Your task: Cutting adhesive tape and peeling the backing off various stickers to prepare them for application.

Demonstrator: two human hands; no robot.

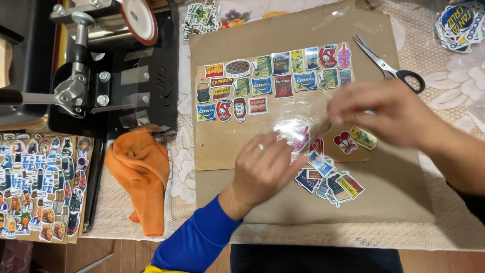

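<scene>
**Both hands on clear film over sticker board**

Left hand (265,164), blue sleeve, fingers curled, fingertips pressing a small sticker (301,139) under or against a sheet of clear film (290,119). Right hand (386,111) is blurred; it seems to pinch the film's far edge between thumb and fingers, but the exact grip can't be told. The film lies between the two hands, shiny, over the lower right part of a brown cardboard sheet (227,151).

Beyond both hands, on that cardboard: rows of stickers (273,78) laid flat in neat lines. Just under the left fingertips and toward the person: a loose pile of stickers (328,179), overlapping. Below the right hand: a cherry sticker (345,141) and a yellow-green one (362,137), side by side. Past the right hand: scissors (391,65), shut, on a larger cardboard underlay.

Left of the left hand: orange cloth (141,174), crumpled on the counter, and a black press machine (101,65) beyond it. Far left: another board packed with stickers (40,187).

Step, judging by the layout: placing or covering one sticker with film at the end of the third row. Next move likely calls for keeping the film taut and lowering it flat without wrinkles, left fingertips holding the sticker from sliding.
</scene>
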